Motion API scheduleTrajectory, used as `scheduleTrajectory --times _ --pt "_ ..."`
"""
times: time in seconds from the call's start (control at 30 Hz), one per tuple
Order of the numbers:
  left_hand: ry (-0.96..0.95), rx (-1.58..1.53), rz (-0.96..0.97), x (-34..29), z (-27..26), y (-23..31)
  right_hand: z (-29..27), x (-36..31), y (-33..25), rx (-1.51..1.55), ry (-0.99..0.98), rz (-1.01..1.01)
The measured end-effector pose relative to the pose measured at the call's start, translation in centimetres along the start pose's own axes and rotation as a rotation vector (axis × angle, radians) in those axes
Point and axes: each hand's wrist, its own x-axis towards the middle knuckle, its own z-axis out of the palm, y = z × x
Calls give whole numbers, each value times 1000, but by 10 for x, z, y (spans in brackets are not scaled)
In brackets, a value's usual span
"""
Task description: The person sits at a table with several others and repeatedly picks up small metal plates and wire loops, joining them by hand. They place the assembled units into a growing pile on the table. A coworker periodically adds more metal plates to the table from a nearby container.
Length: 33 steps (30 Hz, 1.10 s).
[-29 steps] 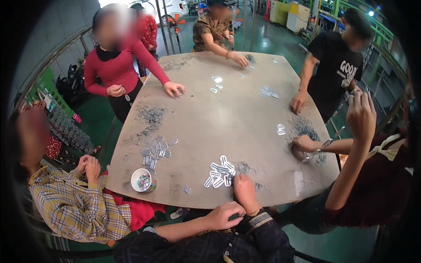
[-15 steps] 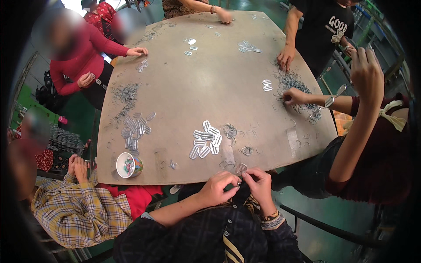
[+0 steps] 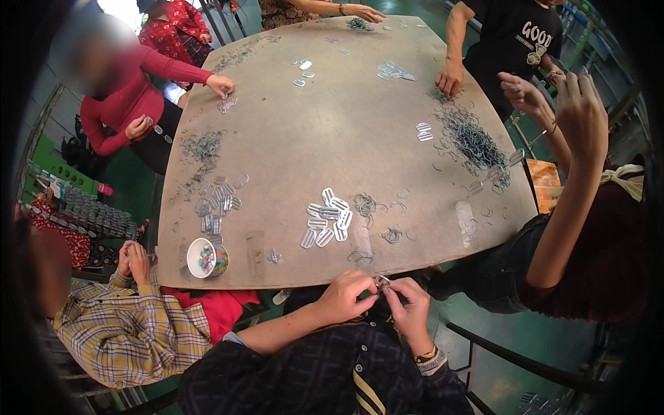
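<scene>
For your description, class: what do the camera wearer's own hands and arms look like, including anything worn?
The left hand and right hand are ungloved. The left sleeve is dark, with a pale bluish edge above a bare forearm. The right sleeve, also dark, ends in a pale patterned cuff; whether the gold-toned band there is bracelet or trim is unclear.

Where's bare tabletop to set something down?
Biggest: table centre, between left wire heap and right wire heap, beyond near plate pile. Smaller: between left plate pile and near plate pile. Crowded: left side, around right wire heap.
</scene>
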Motion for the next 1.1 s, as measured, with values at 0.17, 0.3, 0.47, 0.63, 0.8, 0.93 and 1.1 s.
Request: scheduleTrajectory --times 0.17,0.3,0.47,0.63,0.8,0.93,1.1 --pt "-171 -6 -33 12 -24 -16 -2 -6 6 -45 -7 0" --pt "-6 239 -64 59 -36 -43 -5 -10 5 -68 -1 3" --pt "50 558 140 122 -22 -84 -1 -12 -5 -52 19 20" --pt "5 728 209 161 8 -100 1 -16 -3 -58 30 40" --pt "-93 884 209 177 29 -103 1 -15 -2 -50 41 49" --pt "-107 901 231 182 32 -99 0 -11 -5 -67 12 54" --pt "-134 742 75 187 23 -102 1 -8 -5 -47 21 35"
